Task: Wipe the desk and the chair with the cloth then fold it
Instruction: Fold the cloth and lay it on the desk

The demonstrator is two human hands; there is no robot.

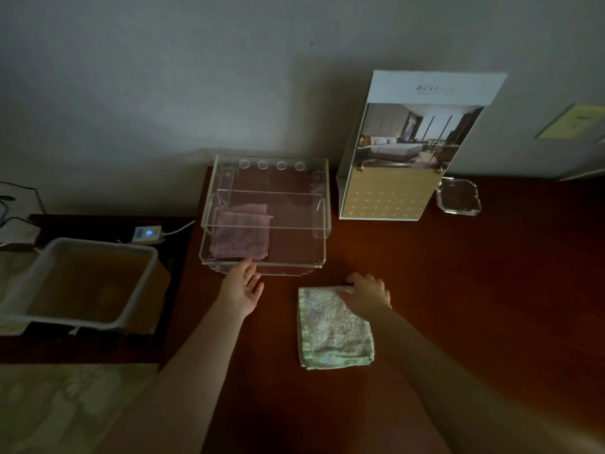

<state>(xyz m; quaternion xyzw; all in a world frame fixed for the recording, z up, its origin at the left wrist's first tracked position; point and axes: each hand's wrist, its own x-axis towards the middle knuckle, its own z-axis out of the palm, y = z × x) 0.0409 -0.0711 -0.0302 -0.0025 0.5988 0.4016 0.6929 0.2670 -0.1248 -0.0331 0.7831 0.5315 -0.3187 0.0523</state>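
Note:
A pale green and white cloth (pixel 332 329) lies folded flat on the dark red-brown wooden desk (pixel 458 290). My right hand (pixel 368 294) rests on the cloth's far right corner, fingers curled over its edge. My left hand (pixel 244 286) is stretched out with relaxed fingers, its fingertips touching the front edge of a clear acrylic tray (pixel 265 217). A folded purple cloth (pixel 240 234) lies inside that tray on its left side. No chair is in view.
A calendar stand (pixel 402 149) with a hotel room photo leans against the wall at the back right, a glass ashtray (pixel 458 199) beside it. Left of the desk sit a white plastic tub (pixel 82 283) and a power strip (pixel 147 234) with a blue light.

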